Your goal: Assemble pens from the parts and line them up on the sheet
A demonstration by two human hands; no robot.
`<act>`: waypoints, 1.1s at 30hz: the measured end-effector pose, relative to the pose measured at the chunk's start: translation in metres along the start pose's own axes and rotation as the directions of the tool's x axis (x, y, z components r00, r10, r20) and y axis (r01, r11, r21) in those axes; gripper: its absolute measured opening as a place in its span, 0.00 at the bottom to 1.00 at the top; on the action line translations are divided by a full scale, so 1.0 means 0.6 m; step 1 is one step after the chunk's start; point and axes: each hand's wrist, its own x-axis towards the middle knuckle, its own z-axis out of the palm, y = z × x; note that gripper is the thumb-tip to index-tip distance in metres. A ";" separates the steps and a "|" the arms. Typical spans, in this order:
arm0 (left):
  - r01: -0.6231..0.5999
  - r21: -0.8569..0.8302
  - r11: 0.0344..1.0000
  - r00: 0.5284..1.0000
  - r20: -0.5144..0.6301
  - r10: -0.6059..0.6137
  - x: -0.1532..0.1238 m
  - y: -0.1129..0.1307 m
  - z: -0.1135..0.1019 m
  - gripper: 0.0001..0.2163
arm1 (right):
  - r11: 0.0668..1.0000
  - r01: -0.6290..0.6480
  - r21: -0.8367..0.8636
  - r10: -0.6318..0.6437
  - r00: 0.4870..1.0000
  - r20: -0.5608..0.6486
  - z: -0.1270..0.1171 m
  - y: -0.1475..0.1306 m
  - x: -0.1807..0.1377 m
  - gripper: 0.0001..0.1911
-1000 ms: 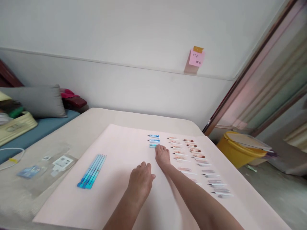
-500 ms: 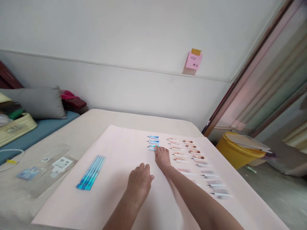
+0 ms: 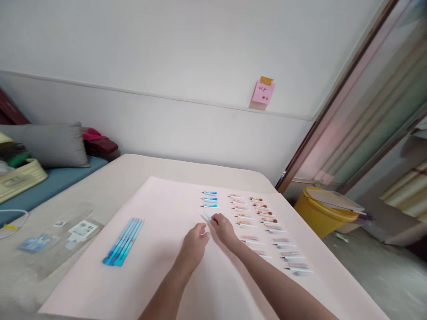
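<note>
My right hand (image 3: 224, 229) is closed, its fingertips pinching a slim light blue pen-like piece (image 3: 207, 215) that points up and left; most of the piece is hidden by the fingers. Just left of it is my left hand (image 3: 193, 243), fingers bent and thumb apart, with nothing visible in it. Beyond the hands, short blue pen-like pieces (image 3: 210, 199) with dark tips lie in a column on the pale sheet (image 3: 160, 200). Several long light blue pens (image 3: 124, 242) with darker blue ends lie side by side at the left.
Right of my hands are columns of similar pink pieces (image 3: 243, 217), brown pieces (image 3: 267, 213) and grey pieces (image 3: 296, 266). A clear plastic bag (image 3: 56, 253) with labels lies at the left. Beyond the table's right edge stands a yellow bin (image 3: 310, 213). A wall closes off the back.
My right hand has drawn back toward me from the blue column, now holding the light blue piece. My left hand has moved slightly closer to it, its fingers more bent.
</note>
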 end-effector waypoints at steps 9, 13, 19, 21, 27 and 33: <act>0.327 -0.708 0.626 0.925 0.103 -0.367 0.011 -0.043 0.027 0.11 | 0.824 -0.240 0.513 0.072 0.943 0.326 -0.036 -0.055 -0.095 0.14; 0.307 -0.738 0.601 0.933 0.109 -0.342 0.011 -0.049 0.027 0.05 | 0.724 -0.331 0.604 0.036 0.894 0.447 -0.031 -0.063 -0.107 0.17; 0.229 -0.812 0.537 0.923 0.006 -0.385 0.014 -0.036 0.008 0.02 | 0.986 -0.076 0.149 0.057 0.990 0.128 -0.022 -0.015 -0.043 0.14; 0.201 -0.834 0.514 0.927 -0.007 -0.375 0.019 -0.034 0.002 0.03 | 0.994 -0.100 0.033 0.100 0.995 0.021 -0.026 0.009 -0.005 0.12; 0.193 -0.847 0.496 0.923 -0.014 -0.384 0.032 -0.038 -0.004 0.04 | 0.956 -0.160 -0.245 0.143 0.986 -0.083 -0.012 0.051 0.083 0.20; 0.178 -0.852 0.492 0.927 -0.023 -0.375 0.037 -0.033 -0.006 0.03 | 0.913 -0.126 -0.388 0.095 0.991 -0.097 0.014 0.056 0.084 0.18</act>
